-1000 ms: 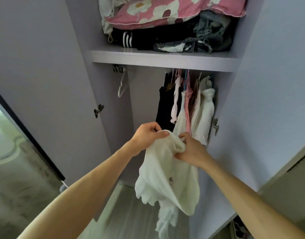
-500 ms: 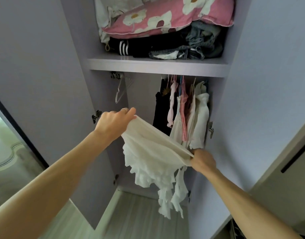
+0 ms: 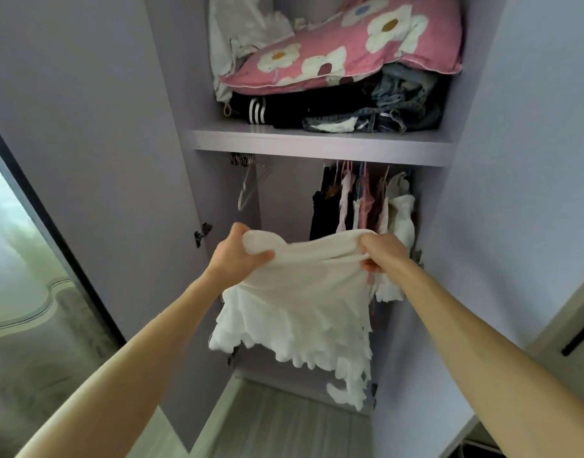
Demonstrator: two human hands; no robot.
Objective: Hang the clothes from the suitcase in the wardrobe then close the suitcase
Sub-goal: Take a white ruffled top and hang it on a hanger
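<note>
two hands are gripping one white garment (image 3: 303, 309) by its top band, the left hand (image 3: 241, 256) and the right hand (image 3: 383, 254) each clamped on an end. it is hanging spread before the one open wardrobe (image 3: 320, 143), its hem ruffled in tiers. one bare hanger (image 3: 247, 190) is hanging inside.

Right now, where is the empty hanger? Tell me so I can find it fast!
Look inside the open purple wardrobe, just under the shelf holding the pink flowery pillow. At the left end, a thin white hanger dangles at a tilt. It is bare, while the clothes hang bunched together at the right.
</note>
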